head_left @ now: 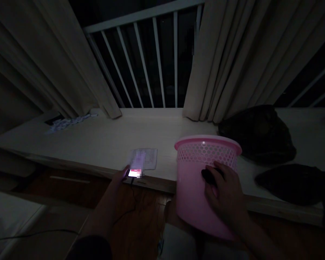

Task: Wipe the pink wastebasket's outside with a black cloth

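Observation:
My left hand [121, 177] is closed round a phone [134, 173] with a lit screen, held at the front edge of the ledge. A dark cable [132, 187] runs down from the phone. Just behind it lies a printed sheet of paper [149, 159]. My right hand [227, 187] grips a small black rounded object [209, 177], shaped like a computer mouse, in front of the side of a pink plastic basket [191, 191]. The basket has a honeycomb band under its rim. What supports its lower end is hard to see.
The room is dark. A pale window ledge [97, 141] runs across, with black bags [260, 133] at right and a crumpled pale strip [67, 122] at left. Curtains [213, 65] and a white railing [155, 47] stand behind. Another cable [43, 233] crosses the lower left.

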### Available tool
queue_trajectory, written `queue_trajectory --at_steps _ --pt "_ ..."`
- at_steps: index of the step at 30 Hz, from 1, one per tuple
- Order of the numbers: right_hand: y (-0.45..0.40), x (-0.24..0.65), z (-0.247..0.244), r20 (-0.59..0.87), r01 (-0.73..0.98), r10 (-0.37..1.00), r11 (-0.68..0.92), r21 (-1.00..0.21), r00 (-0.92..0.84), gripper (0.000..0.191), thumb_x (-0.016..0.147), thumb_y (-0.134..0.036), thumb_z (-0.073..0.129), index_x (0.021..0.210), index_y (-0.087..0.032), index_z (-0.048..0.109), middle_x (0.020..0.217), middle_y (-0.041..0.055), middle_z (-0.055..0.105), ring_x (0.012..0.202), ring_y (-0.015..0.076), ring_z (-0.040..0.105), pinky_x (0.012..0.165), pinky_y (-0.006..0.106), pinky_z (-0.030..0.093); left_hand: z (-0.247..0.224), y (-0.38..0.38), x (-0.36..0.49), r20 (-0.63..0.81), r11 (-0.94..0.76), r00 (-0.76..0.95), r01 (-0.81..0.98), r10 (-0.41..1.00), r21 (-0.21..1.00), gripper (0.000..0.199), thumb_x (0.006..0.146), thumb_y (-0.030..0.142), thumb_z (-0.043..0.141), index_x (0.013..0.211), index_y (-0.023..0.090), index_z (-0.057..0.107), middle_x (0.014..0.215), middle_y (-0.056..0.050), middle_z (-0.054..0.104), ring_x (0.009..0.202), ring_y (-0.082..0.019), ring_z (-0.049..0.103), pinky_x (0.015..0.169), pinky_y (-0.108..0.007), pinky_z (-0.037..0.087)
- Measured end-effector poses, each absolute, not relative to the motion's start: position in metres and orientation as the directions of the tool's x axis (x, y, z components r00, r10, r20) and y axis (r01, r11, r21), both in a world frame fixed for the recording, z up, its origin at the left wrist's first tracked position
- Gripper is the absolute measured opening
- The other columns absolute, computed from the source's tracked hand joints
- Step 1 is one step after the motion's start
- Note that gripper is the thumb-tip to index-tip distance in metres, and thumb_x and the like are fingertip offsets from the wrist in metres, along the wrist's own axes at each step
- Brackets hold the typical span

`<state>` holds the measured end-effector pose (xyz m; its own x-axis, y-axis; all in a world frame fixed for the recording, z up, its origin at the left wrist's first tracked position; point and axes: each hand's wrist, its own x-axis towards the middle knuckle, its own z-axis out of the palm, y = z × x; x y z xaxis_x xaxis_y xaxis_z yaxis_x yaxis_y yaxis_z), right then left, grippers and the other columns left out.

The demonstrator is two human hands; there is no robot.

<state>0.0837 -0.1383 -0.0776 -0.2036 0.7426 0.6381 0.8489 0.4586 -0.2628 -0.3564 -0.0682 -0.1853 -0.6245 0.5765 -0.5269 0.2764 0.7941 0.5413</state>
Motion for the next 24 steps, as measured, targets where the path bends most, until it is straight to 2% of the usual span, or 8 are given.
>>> queue_trajectory --at_steps 7,11,13,16,17,18,21,24 --pt "-0.14 0.085 -0.075 0.639 0.852 0.735 0.468 -0.236 -0.227 0.038 0.084 -0.025 0.05 0.12 -0.016 0.055 0.125 0.0173 0.049 0.115 0.0338 0.047 0.093 0.054 0.045 -0.174 -0.083 -0.342 -0.505 0.719 -0.647 0.098 0.571 0.688 0.027 0.093 0.034 0.057 0.111 0.014 0.06 0.103 -0.006 0.064 0.083 -0.016 0.063 0.071 -0.033 0.056" --pt "-0.139 0.088 -0.075 0.654 0.849 0.721 0.476 -0.229 -0.228 0.037 0.084 -0.024 0.051 0.12 -0.016 0.055 0.125 0.0177 0.049 0.115 0.0336 0.047 0.094 0.054 0.044 -0.135 -0.081 -0.347 -0.371 0.596 -0.746 0.043 0.553 0.802 0.015 0.092 0.027 0.057 0.092 0.013 0.059 0.079 0.0 0.061 0.062 -0.01 0.058 0.056 -0.024 0.05" --pt "-0.137 0.09 -0.074 0.651 0.845 0.725 0.478 -0.24 -0.225 0.039 0.084 -0.024 0.051 0.121 -0.016 0.055 0.125 0.0175 0.049 0.115 0.0339 0.048 0.093 0.055 0.044 -0.101 -0.072 -0.351 -0.261 0.48 -0.779 0.058 0.57 0.876 0.013 0.087 0.02 0.058 0.076 0.014 0.053 0.063 0.004 0.055 0.054 -0.008 0.057 0.05 -0.019 0.043" --pt "-0.135 0.096 -0.074 0.652 0.837 0.722 0.488 -0.246 -0.229 0.04 0.083 -0.024 0.052 0.122 -0.017 0.055 0.124 0.0174 0.05 0.113 0.0346 0.049 0.091 0.055 0.045 -0.032 -0.058 -0.354 -0.084 0.283 -0.79 0.116 0.607 0.952 0.016 0.079 0.018 0.06 0.068 0.017 0.047 0.056 0.007 0.053 0.052 -0.008 0.059 0.052 -0.018 0.044" --pt "-0.135 0.098 -0.073 0.658 0.835 0.716 0.495 -0.242 -0.233 0.039 0.083 -0.025 0.052 0.121 -0.017 0.055 0.124 0.0176 0.05 0.113 0.0348 0.049 0.091 0.055 0.045 -0.006 -0.055 -0.353 -0.003 0.182 -0.777 0.143 0.629 0.973 0.017 0.077 0.016 0.059 0.068 0.018 0.045 0.054 0.008 0.052 0.051 -0.007 0.058 0.051 -0.018 0.044" --pt "-0.134 0.1 -0.073 0.663 0.833 0.71 0.499 -0.237 -0.237 0.039 0.083 -0.025 0.052 0.121 -0.016 0.055 0.123 0.0177 0.051 0.112 0.035 0.05 0.091 0.055 0.045 0.019 -0.053 -0.351 0.13 -0.032 -0.743 0.144 0.657 0.989 0.017 0.074 0.012 0.059 0.068 0.019 0.045 0.053 0.008 0.052 0.049 -0.009 0.057 0.048 -0.02 0.042" --pt "-0.133 0.106 -0.074 0.677 0.831 0.7 0.502 -0.24 -0.228 0.038 0.083 -0.027 0.051 0.119 -0.017 0.055 0.121 0.0172 0.052 0.111 0.0356 0.051 0.091 0.056 0.044 0.08 -0.061 -0.341 0.305 -0.265 -0.696 0.169 0.65 0.949 0.019 0.076 0.005 0.057 0.074 0.019 0.044 0.052 0.011 0.049 0.042 -0.006 0.05 0.046 -0.021 0.037" --pt "-0.134 0.109 -0.075 0.681 0.834 0.707 0.482 -0.267 -0.191 0.038 0.084 -0.029 0.051 0.12 -0.018 0.054 0.123 0.0167 0.051 0.114 0.036 0.05 0.092 0.056 0.043 0.098 -0.077 -0.331 0.454 -0.442 -0.497 0.149 0.739 0.884 0.014 0.087 0.004 0.051 0.084 0.017 0.049 0.068 0.007 0.059 0.056 -0.003 0.056 0.054 -0.022 0.034"
